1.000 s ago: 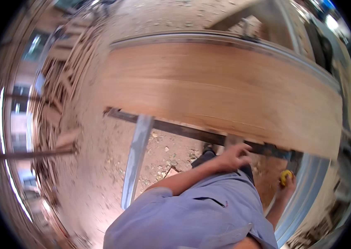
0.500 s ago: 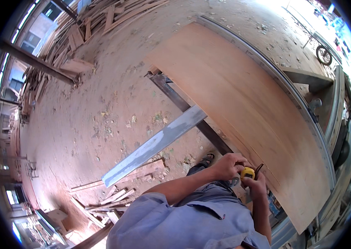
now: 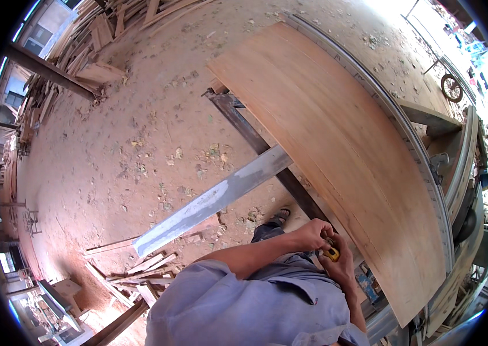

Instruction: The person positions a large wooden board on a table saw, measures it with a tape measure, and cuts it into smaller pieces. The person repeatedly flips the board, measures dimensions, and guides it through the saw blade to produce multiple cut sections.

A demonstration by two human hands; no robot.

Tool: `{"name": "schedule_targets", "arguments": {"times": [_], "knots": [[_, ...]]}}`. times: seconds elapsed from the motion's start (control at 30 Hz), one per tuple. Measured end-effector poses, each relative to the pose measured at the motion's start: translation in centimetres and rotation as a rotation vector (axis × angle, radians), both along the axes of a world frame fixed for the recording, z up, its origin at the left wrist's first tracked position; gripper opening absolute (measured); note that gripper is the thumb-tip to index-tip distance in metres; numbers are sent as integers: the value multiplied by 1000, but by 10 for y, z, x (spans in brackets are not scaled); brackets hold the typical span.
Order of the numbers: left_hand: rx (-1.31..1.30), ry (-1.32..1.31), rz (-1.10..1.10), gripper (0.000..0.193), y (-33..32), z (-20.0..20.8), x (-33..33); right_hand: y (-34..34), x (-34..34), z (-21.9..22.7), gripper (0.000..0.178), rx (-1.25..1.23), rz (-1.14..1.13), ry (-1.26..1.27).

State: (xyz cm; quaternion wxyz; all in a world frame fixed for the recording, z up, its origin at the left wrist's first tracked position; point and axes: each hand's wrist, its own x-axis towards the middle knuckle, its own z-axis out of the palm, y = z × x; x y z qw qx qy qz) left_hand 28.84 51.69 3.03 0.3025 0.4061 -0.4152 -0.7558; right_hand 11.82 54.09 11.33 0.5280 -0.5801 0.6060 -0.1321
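Note:
Close to my body, by the near edge of a long wooden board (image 3: 336, 132), both hands are together. A yellow and black tape measure (image 3: 331, 254) rests in my right hand (image 3: 343, 266), whose fingers curl around it. My left hand (image 3: 315, 234) is closed right beside the tape measure, fingertips bent inward. What those left fingertips pinch, if anything, is too small to make out. The board lies flat on a metal-edged worktable, along a long metal rail (image 3: 394, 109) at its far side.
A grey metal bar (image 3: 209, 202) juts out left from under the board, crossing a dark steel beam (image 3: 255, 138). Loose wood offcuts (image 3: 146, 274) lie on the dirt floor at lower left. Piled planks (image 3: 102, 34) and a post (image 3: 53, 72) stand far left; a wheel (image 3: 451, 87) is far right.
Both hands have drawn slightly down toward my body, and the tape measure has turned, now more covered by fingers. A dark pointed piece that stuck up by the right hand no longer shows there.

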Motion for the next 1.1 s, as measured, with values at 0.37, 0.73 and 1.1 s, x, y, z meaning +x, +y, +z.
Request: {"name": "schedule_targets", "arguments": {"times": [0.37,0.73,1.1], "knots": [[-214,-486,637,44,-150,-24,277,134,-259,-41,25,131,120,637],[-93,-217,1237,10,-187,-26,222,5,-89,-33,29,-210,-136,569],[-36,-323,964,37,-57,-43,60,-23,-145,-45,25,-377,-177,402]]}}
